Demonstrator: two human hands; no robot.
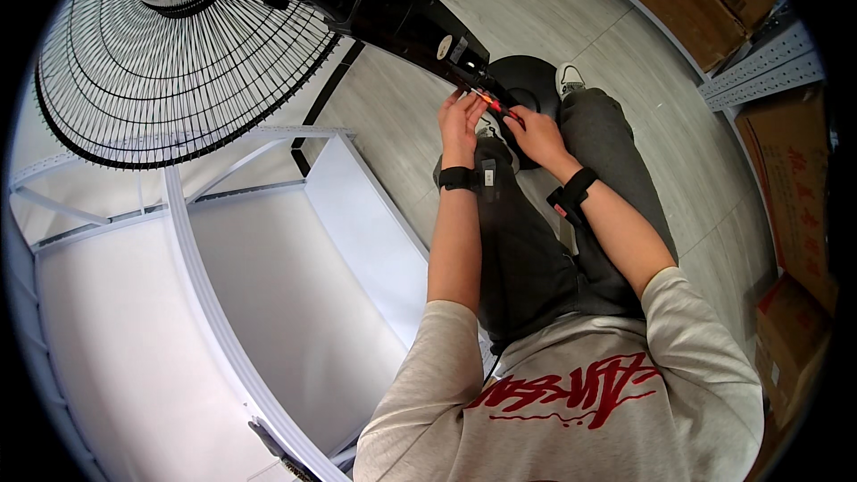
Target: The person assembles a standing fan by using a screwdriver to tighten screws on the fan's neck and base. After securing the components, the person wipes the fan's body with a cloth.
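Note:
A black standing fan (393,13) leans across the upper part of the view, its round wire grille (187,80) at the upper left. In my right hand (538,136) is a slim tool with a red-and-black handle (496,106), which looks like a screwdriver. It points up and left at the fan's post, below a small control panel (460,52). My left hand (459,128) is against the lower edge of the post, fingers bent close beside the tool's front end. Whatever is between those fingers is hidden.
The fan's round black base (527,80) stands on the grey floor (527,0) between my feet. At the left is a white metal shelf frame (192,232) with pale panels. Cardboard boxes (790,178) fill a rack (763,67) along the right side.

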